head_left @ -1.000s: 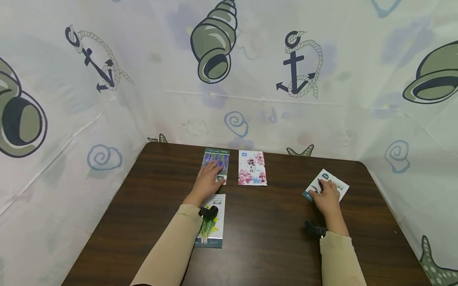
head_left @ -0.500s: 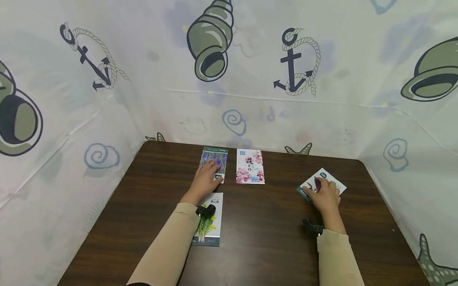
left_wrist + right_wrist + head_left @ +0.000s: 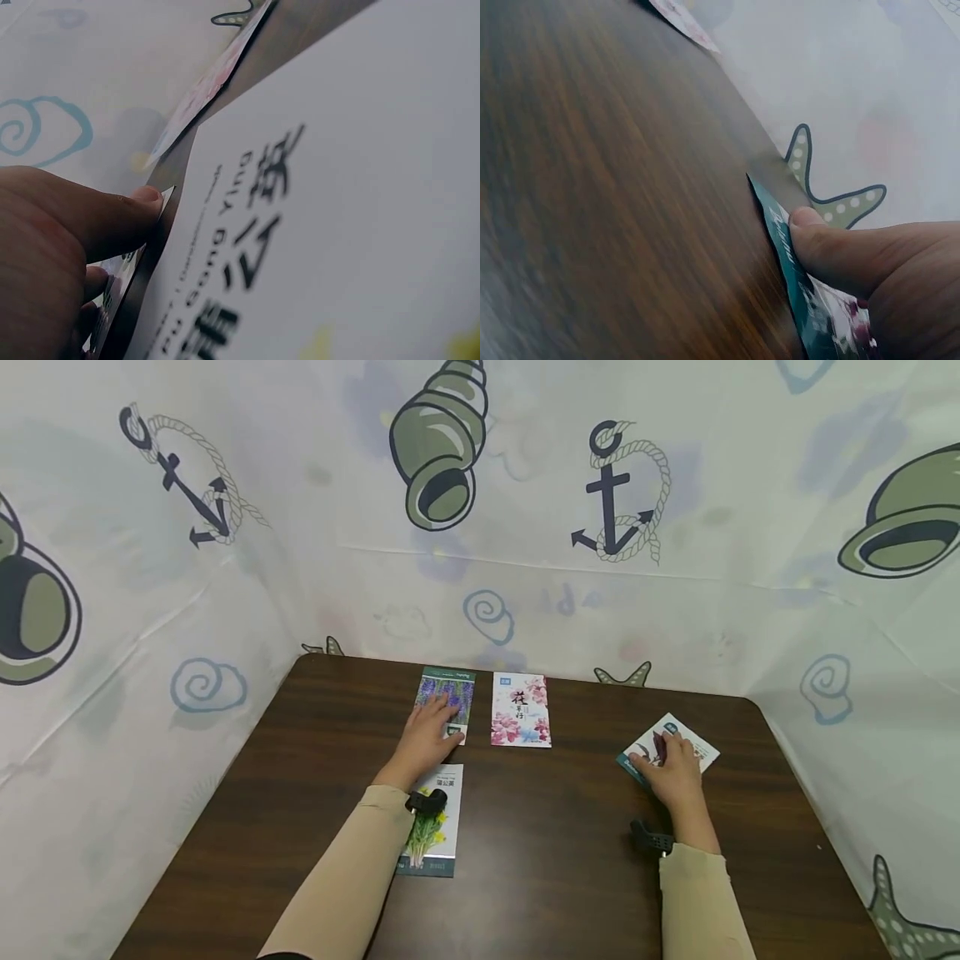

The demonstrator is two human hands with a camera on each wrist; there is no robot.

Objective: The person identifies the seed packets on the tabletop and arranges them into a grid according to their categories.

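In the head view, my left hand (image 3: 422,742) rests with extended fingers on a seed packet (image 3: 460,692) printed with purple flowers, near the table's far edge. Its thumb touches the packet's lower corner. Below that wrist lies a dandelion seed packet (image 3: 448,822), partly covered by the sleeve; its lettering fills the left wrist view. To the right, my right hand (image 3: 677,779) grips a white seed packet (image 3: 665,728) with a green end, turned at an angle. The right wrist view shows the thumb (image 3: 832,251) on that packet's green band, its edge slightly off the wood.
A pink-blossom packet (image 3: 521,710) lies flat beside the purple-flower one. The dark wooden table (image 3: 540,835) meets a pale printed curtain (image 3: 540,527) at its back and sides. Black straps with small devices sit at both wrists.
The right hand's thumb has spread leftward, and its packet has shifted and turned slightly left. My left hand stays on the purple-flower packet. The whole head view has drifted a little.
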